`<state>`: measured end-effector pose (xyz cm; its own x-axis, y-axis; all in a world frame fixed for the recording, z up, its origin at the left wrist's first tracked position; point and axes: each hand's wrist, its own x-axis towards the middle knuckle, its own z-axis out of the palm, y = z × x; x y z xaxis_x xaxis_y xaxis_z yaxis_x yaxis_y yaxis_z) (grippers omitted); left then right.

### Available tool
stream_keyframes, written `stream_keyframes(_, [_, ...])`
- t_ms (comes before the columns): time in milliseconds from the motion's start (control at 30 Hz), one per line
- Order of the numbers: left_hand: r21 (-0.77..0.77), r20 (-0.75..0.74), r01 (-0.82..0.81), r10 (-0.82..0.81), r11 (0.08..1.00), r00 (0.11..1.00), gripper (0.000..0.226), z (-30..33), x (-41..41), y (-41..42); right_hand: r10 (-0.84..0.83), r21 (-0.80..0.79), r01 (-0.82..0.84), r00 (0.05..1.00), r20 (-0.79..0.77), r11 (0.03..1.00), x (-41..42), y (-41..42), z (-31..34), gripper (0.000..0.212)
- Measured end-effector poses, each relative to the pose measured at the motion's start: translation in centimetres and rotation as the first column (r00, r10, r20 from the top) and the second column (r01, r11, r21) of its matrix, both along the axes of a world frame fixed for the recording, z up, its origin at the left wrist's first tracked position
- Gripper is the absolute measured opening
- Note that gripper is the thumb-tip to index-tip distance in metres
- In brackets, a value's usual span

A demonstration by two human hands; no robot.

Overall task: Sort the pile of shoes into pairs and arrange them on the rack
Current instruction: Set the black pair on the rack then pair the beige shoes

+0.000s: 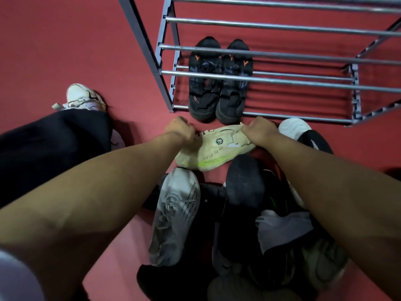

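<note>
A cream sneaker (213,152) with a neon-yellow sole stripe lies on its side just in front of the metal shoe rack (271,80). My left hand (179,130) grips its heel end and my right hand (259,131) grips its toe end. A pair of black sneakers (219,83) with orange marks stands side by side on the rack's lowest level, at the left. Below my hands lies the pile: a grey knit sneaker (174,216), a black shoe (245,181), a grey and black shoe (282,229) and others partly hidden under my right arm.
A white and black shoe (300,131) lies at the right by the rack's front bar. At the left, my dark trouser leg (54,144) ends in a white sneaker (83,96) on the red floor (65,51). The rack's upper bars cross the top of the view.
</note>
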<state>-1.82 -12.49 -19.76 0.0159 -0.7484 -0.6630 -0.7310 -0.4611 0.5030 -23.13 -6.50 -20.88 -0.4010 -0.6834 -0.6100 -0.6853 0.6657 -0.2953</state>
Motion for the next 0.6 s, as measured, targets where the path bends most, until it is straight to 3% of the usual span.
stream_keyframes(100, [0.017,0.126,0.228,-0.228,0.974,0.965,0.041,2.3,0.7,2.2,0.059,-0.014,-0.058,0.997,0.044,0.998,-0.8,1.0,1.7,0.031])
stream_keyframes(200, [0.033,0.16,0.372,-0.372,0.928,0.914,0.034,4.2,1.1,4.0,0.093,-0.083,-0.085,0.991,0.094,0.993,-0.6,3.2,3.7,0.03])
stream_keyframes(300, [0.057,0.243,0.526,-0.523,0.848,0.817,0.04,6.2,1.1,5.8,0.19,-0.269,-0.168,0.98,0.06,0.948,0.2,5.2,5.9,0.033])
stream_keyframes(367, [0.042,0.283,0.6,-0.585,0.799,0.76,0.047,8.1,0.9,7.1,0.297,-0.408,-0.282,0.954,-0.028,0.868,1.4,6.5,8.7,0.038])
stream_keyframes(433, [0.0,0.249,0.597,-0.578,0.802,0.777,0.055,10.1,0.8,8.1,0.358,-0.456,-0.395,0.918,-0.17,0.797,3.0,7.6,12.0,0.057])
stream_keyframes(500, [-0.086,0.215,0.556,-0.53,0.827,0.82,0.053,11.9,0.9,9.2,0.321,-0.407,-0.437,0.89,-0.323,0.802,4.1,8.8,15.2,0.061])
stream_keyframes(567, [-0.174,0.123,0.447,-0.431,0.878,0.894,0.047,13.1,1.0,10.6,0.181,-0.384,-0.318,0.918,-0.352,0.867,3.8,10.3,17.2,0.044])
stream_keyframes(600, [-0.191,0.049,0.343,-0.34,0.92,0.939,0.046,13.5,1.0,11.5,0.061,-0.4,-0.174,0.958,-0.279,0.9,3.4,11.4,17.7,0.039])
